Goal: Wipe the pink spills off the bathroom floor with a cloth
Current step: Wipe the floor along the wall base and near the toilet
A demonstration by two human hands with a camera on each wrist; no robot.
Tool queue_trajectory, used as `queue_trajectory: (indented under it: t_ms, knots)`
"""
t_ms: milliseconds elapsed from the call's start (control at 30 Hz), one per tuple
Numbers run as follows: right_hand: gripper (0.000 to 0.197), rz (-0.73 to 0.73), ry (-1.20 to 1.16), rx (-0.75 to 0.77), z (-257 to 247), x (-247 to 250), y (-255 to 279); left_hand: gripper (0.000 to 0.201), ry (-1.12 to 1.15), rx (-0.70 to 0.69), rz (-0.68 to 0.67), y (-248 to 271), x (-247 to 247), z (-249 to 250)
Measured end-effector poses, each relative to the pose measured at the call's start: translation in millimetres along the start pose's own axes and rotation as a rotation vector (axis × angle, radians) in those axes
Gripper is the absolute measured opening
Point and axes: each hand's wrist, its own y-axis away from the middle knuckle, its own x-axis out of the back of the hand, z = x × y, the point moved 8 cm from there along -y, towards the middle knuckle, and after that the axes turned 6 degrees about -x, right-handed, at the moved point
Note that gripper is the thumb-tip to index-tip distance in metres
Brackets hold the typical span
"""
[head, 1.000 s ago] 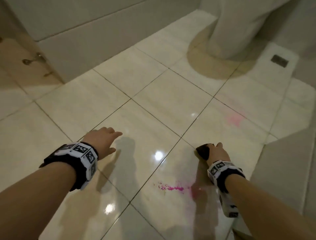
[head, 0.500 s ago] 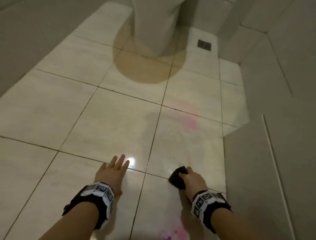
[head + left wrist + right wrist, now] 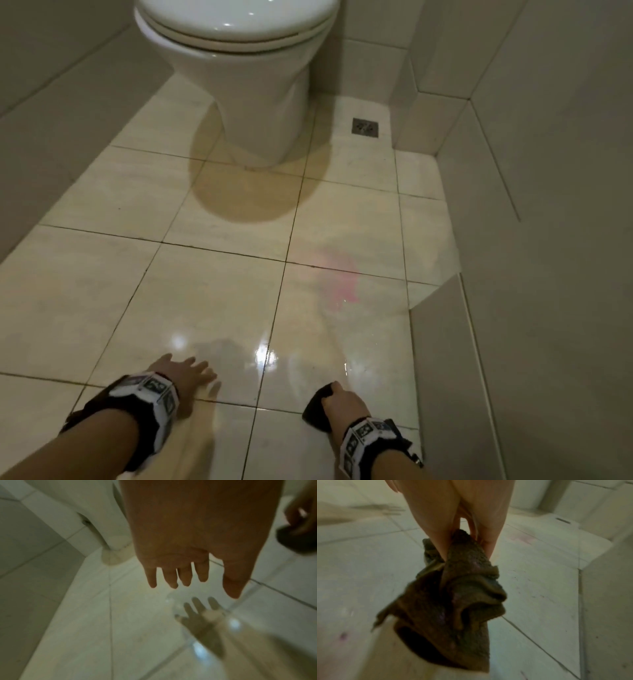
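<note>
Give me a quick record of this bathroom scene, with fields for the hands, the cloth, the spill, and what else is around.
left hand: open, fingers spread low over the floor, holding nothing
right hand: grips the cloth
cloth: dark, bunched, faint pink specks on it
spill: pale pink smear ahead of the right hand, not touching the cloth
floor: glossy cream tiles, wet sheen near the hands
toilet: ahead, lid down
drain: right of the toilet base

Both arms are bare. Each wrist wears a black band (image 3: 137,411) with white blocks that have black square patterns.
</note>
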Motion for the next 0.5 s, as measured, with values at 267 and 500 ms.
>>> queue_trajectory:
  t_ms: [267, 500]
  knots:
    - [0.050, 0.109, -0.228, -0.093, 8.1, 143.7, -44.0, 0.066, -0.081, 0.134, 0.269, 3.9, 126.5, -88.5]
    - [0.043, 0.480, -0.323, -0.135, 29.6, 319.6, -111.8, 0.097, 0.078, 0.082, 0.388, -114.4, 234.2, -110.8]
